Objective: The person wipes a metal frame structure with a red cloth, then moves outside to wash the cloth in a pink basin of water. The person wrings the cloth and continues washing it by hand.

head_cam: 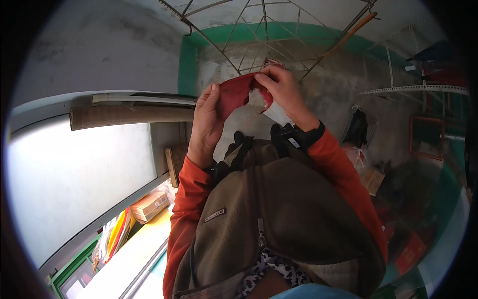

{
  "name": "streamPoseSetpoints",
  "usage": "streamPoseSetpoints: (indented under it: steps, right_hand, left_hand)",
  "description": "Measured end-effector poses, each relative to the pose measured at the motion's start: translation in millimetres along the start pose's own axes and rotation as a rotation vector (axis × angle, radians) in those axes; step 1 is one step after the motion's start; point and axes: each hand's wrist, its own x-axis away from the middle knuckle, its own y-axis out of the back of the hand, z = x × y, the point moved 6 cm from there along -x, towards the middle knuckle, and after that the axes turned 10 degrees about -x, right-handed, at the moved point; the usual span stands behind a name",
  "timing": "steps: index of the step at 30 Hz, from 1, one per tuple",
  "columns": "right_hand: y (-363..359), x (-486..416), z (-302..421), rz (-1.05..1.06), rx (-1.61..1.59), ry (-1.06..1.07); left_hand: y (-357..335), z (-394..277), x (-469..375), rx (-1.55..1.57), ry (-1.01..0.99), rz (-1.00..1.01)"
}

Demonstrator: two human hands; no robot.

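A piece of red paper or cloth [236, 93] with a ragged lower edge is stretched between my two hands, held up in front of my chest. My left hand [206, 116] pinches its left end, thumb on the near side. With thumb and fingers, my right hand [283, 89] grips the upper right part, where a torn strip hangs down. Below that hand a white folded sheet [277, 113] shows in part; whether it is held or lies farther off, I cannot tell. Both wrists wear black bands.
A metal rod frame [263, 22] stands ahead, with a wooden-handled tool [353, 31] leaning on it. At left are a rolled mat [130, 116] and a glossy white panel [82, 187]. A perforated metal rack [414, 89], a wooden frame [427, 137] and a cardboard box [373, 181] are at right.
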Motion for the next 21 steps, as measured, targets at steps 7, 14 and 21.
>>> streamPoseSetpoints:
  steps: [7,14,21]
  right_hand:
    - [13.9,-12.3,-5.0,0.006,-0.226,0.079]
    - [3.8,-25.6,-22.3,-0.119,-0.444,0.005]
    - [-11.6,-42.4,-51.5,-0.104,-0.199,-0.035]
  left_hand:
    - [2.6,10.0,-19.6,-0.151,0.073,0.002]
    - [20.2,36.6,-52.9,-0.241,0.192,0.156]
    - [44.7,24.8,-92.3,-0.130,0.285,0.165]
